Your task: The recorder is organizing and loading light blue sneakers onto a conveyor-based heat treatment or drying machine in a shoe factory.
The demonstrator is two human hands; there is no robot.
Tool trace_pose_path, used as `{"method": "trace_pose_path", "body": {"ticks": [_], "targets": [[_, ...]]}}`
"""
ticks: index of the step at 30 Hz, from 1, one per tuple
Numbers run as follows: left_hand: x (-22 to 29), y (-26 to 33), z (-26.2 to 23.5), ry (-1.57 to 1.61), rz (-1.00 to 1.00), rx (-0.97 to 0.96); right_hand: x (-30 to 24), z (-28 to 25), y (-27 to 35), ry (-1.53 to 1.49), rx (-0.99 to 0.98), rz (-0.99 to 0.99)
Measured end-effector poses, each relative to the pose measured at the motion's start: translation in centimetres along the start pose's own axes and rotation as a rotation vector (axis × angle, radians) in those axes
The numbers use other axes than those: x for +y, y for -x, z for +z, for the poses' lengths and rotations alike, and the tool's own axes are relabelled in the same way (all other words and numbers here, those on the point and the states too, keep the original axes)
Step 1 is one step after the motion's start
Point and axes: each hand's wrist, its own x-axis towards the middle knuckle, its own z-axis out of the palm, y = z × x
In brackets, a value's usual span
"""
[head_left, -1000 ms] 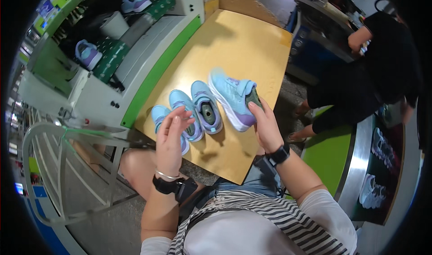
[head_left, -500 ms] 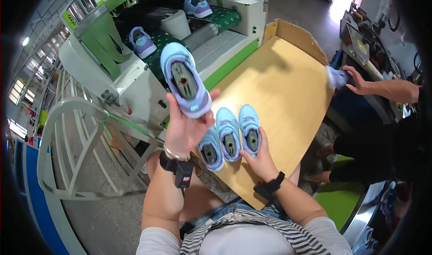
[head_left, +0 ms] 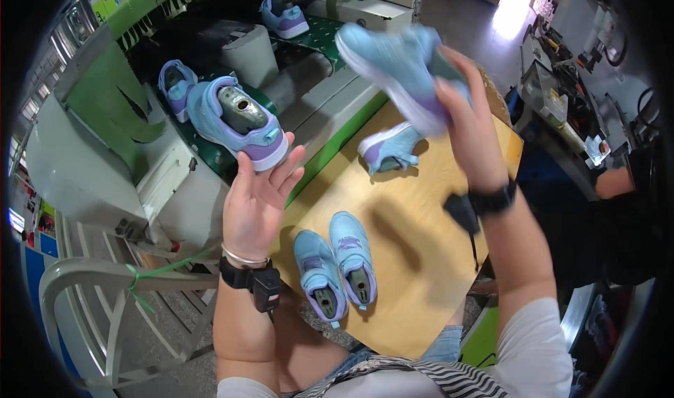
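My left hand, palm up with fingers spread around the heel, supports a light blue and purple shoe with a metallic grey insert in its opening. The shoe is toe-away, in front of the green belt. My right hand is raised and grips a second such shoe by its opening; motion blurs it. Below it a third shoe lies on its side on the tan board. Two more shoes, a left one and a right one, stand side by side near me.
On the machine's dark green belt are a shoe at the back and another shoe at the left. A pale metal rail curves at my left. Part of another person's arm shows at the right.
My right hand has lifted a shoe from the row up and away. The left-hand shoe has shifted left toward the belt. A sideways shoe now lies on the board; the other person's hand has withdrawn.
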Motion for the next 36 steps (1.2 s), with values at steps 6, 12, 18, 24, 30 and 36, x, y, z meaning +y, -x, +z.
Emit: {"method": "trace_pose_path", "body": {"ticks": [6, 12, 18, 24, 30, 36], "targets": [[0.6, -0.9, -0.4, -0.02, 0.113, 0.081, 8.5, 5.1, -15.7, 0.351, -0.257, -0.09], [0.2, -0.6, -1.4, 0.103, 0.165, 0.133, 10.5, 5.7, -14.5, 0.145, -0.147, 0.037], [-0.6, 1.7, -0.6, -0.001, 0.097, 0.109, 20.9, 0.3, -0.8, 1.188, -0.229, -0.137], [-2.4, 8.5, 0.2, -0.456, -0.062, 0.212, 13.1, -2.4, 11.3, 0.844, -0.521, -0.3], [-4.7, 14.1, 0.5, -0.698, -0.085, 0.289, 5.7, -4.3, 21.0, 0.672, -0.582, -0.209], [-6.8, 16.9, 0.4, -0.764, -0.094, 0.383, 7.1, -11.3, 26.4, 0.532, 0.114, 0.607]]}}
